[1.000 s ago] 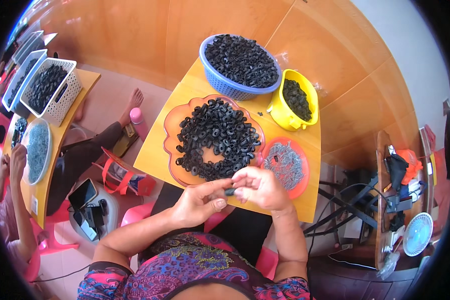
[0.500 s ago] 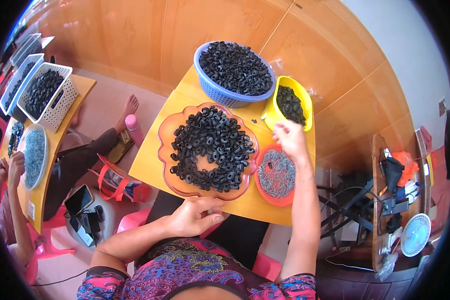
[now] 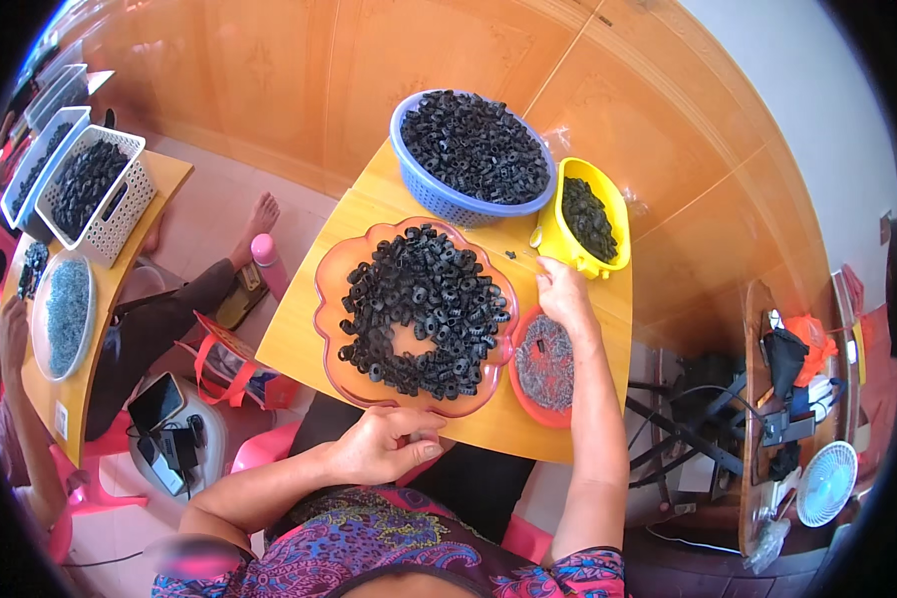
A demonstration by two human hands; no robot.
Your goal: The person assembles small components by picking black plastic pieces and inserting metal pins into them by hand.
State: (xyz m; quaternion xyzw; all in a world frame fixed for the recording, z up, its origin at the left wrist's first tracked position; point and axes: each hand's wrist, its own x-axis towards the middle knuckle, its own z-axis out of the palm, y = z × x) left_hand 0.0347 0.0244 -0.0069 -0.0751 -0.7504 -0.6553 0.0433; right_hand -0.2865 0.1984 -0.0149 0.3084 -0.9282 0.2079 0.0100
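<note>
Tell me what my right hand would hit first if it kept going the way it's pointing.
Likely the yellow container of black parts: the right hand points up the table toward its near lip, just short of it. Height is unclear.

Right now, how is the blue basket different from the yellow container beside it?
The blue basket is round, wide and has slotted walls; the yellow container is narrower, oval and solid-walled. The blue basket is heaped full; the yellow container's load sits below its rim. The right hand is nearer the yellow one. Both hold small black parts.
</note>
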